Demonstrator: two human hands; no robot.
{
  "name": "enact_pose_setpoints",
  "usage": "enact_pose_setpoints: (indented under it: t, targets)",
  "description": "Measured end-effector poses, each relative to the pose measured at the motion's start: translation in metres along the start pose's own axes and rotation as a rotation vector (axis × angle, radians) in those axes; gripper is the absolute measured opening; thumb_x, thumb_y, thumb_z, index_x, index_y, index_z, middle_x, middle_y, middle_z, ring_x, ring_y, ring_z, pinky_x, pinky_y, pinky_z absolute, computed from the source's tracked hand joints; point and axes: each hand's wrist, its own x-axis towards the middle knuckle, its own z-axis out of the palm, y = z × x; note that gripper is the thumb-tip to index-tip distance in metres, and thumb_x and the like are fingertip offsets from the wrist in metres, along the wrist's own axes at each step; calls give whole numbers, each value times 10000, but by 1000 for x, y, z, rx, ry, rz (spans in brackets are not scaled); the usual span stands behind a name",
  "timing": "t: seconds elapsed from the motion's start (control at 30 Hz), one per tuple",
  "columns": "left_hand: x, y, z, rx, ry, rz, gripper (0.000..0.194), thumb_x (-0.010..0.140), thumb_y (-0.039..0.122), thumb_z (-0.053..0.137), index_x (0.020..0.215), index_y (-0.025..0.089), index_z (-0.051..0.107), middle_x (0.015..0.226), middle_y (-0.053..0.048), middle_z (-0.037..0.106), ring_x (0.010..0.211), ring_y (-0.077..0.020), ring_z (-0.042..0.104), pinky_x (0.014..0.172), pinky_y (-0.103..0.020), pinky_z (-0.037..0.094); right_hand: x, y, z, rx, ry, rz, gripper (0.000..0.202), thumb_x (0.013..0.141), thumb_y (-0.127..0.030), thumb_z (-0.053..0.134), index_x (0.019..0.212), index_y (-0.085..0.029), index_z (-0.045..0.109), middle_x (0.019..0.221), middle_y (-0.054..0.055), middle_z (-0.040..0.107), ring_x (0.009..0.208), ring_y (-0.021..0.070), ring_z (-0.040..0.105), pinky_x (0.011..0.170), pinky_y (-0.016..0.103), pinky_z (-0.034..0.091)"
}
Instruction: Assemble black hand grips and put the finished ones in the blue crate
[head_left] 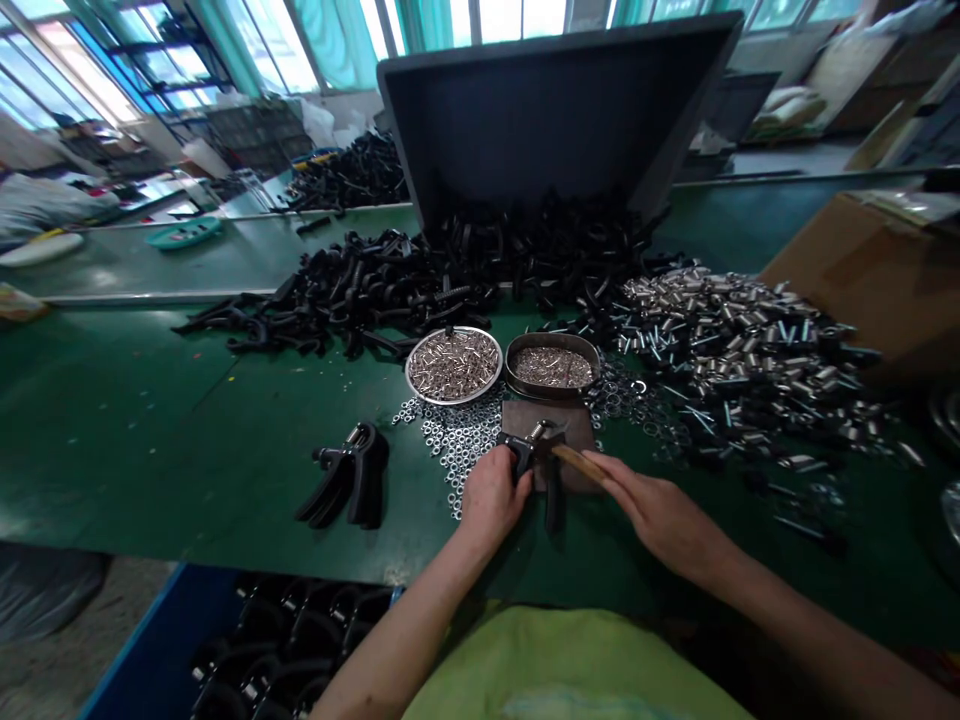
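My left hand (491, 500) is closed around a black hand grip strengthener (519, 450) with a silver spring, held over a brown metal block (581, 430). In my right hand (667, 515) is a hammer (576, 458), gripped by its wooden handle. Its head is at the hand grip and partly hard to make out. Beside my left hand, small silver nuts (454, 445) lie scattered. Two finished-looking hand grips (349, 475) stand close together to the left. Behind the block are a round dish (454, 398) and an oval tin (551, 388), both filled with small metal pins.
A large grey bin (555, 110) lies tipped at the back, spilling black handles (360, 285). At the right are piled springs and bolts (727, 330) and a cardboard box (862, 270). A blue crate (139, 640) with several hand grips is below the green table's (187, 420) front edge.
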Motion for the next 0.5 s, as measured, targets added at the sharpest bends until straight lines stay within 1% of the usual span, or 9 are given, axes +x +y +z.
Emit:
enact_pose_setpoints:
  t: [0.07,0.13,0.17,0.27,0.3,0.33,0.4,0.43,0.5]
  targets:
    - [1,0,-1,6,0,2,129,813,299,547,865,199,485,867,-71,604,816,-219,568,695,-314,413,2,-7,-6,65,84,1,395,946,-267,306,1323,-262,426,1202,55,637,1004,216,649,820,361,541]
    - [2,0,-2,10,-8,-6,140,808,308,552,867,195,494,863,-73,608,801,-219,570,679,-313,410,2,-10,-9,83,169,-1,405,944,-259,307,1336,-242,409,1224,71,623,1043,222,632,837,360,534]
    - [3,1,-2,13,-14,-11,143,805,311,555,868,195,499,861,-73,610,794,-219,572,670,-312,407,3,-8,-7,67,160,2,403,938,-257,318,1326,-235,425,1207,77,633,1018,231,644,814,363,542]
    - [7,3,-6,16,-57,-29,144,783,319,579,845,201,524,838,-59,620,765,-210,578,642,-299,395,5,6,2,-26,22,35,385,919,-269,352,1274,-247,499,1110,63,685,878,245,691,708,361,566]
    - [9,3,-10,14,-75,-30,134,776,315,585,831,204,533,823,-51,622,753,-203,579,633,-292,391,6,12,5,-53,-3,47,380,919,-282,355,1264,-257,514,1090,52,694,850,243,697,685,358,568]
    - [10,1,-16,12,-86,-27,122,770,309,589,816,207,542,809,-43,622,746,-196,579,628,-285,388,6,19,7,-75,2,54,381,923,-299,351,1264,-263,517,1088,43,695,841,239,698,673,354,569]
    - [12,-10,-34,15,-59,-24,104,772,302,585,807,208,556,802,-36,622,755,-189,577,633,-278,390,1,33,9,-131,86,44,392,930,-334,341,1278,-267,511,1117,39,683,847,234,696,656,346,567]
    - [11,-19,-46,23,-14,-32,103,780,304,576,813,207,561,812,-38,622,771,-189,575,645,-278,395,-4,41,8,-176,143,30,400,931,-350,340,1285,-268,506,1134,40,676,845,234,695,636,341,563]
    - [6,-45,-77,56,115,-87,132,802,326,552,843,202,569,855,-49,623,809,-195,572,677,-284,409,-18,58,7,-303,258,18,417,927,-370,349,1301,-265,500,1140,50,672,819,241,692,568,334,537]
